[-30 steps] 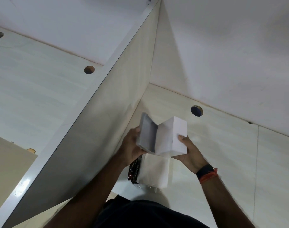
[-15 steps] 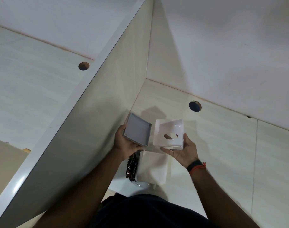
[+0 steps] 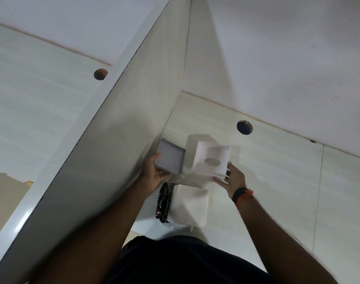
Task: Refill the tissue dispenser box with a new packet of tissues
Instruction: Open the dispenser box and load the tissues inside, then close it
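The tissue dispenser box is in two parts over the desk. My left hand [image 3: 154, 175] grips the shallow grey base tray [image 3: 170, 158] by its near edge, hollow side up, close to the partition. My right hand [image 3: 231, 179] holds the white cover [image 3: 210, 158] by its near right corner; its inside faces me and shows the oval slot. The two parts are a small gap apart. Below them a new packet of white tissues [image 3: 190, 204] in clear wrap lies flat on the desk.
A tall white partition [image 3: 105, 140] rises just left of my left hand. A dark printed packet [image 3: 163, 201] lies against the tissue packet's left side. A round cable hole [image 3: 244, 127] sits in the desk behind the cover, another cable hole [image 3: 100, 74] in the neighbouring desk.
The hinged-looking box has come apart: base and cover swung from a closed V to lying open and separate, the cover's inside turned up. Both hands moved slightly away from me.
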A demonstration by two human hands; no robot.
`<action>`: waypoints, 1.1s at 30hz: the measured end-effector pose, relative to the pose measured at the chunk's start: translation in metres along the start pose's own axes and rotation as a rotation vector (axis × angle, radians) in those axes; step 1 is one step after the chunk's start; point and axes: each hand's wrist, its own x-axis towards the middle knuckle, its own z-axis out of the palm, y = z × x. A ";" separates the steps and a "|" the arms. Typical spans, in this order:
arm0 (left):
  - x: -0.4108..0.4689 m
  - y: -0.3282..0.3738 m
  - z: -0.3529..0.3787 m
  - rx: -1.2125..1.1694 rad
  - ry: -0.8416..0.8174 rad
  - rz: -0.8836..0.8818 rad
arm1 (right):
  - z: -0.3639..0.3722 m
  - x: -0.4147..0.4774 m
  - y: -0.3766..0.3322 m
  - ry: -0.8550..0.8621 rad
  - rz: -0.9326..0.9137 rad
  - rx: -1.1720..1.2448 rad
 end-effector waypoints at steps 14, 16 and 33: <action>-0.013 -0.015 -0.020 0.748 0.215 0.282 | -0.014 -0.030 0.048 0.146 -0.091 -0.129; -0.025 -0.020 -0.022 0.805 0.226 0.357 | -0.018 -0.039 0.068 0.092 -0.066 -0.297; -0.061 -0.071 -0.024 1.111 0.058 0.026 | 0.009 -0.075 0.120 -0.067 -0.074 -0.802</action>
